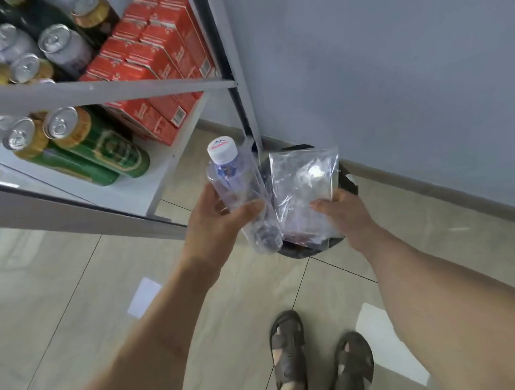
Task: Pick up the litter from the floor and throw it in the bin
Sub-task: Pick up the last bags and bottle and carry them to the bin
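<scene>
Two pieces of litter hang over the bin (349,184) — left hand (213,224) grips the bottle (238,193), right hand (345,217) pinches the plastic bag (304,180) — likely ready to drop.

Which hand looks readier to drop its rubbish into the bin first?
Probably the right hand: its clear plastic bag hangs directly above the black bin, while the left hand holds the bottle toward the bin's edge.

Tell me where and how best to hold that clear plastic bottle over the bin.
Grip the plastic bottle round its lower body from the left, as the left hand does: the straight, round body fits curled fingers, and the white cap stays clear while it tilts over the bin.
</scene>
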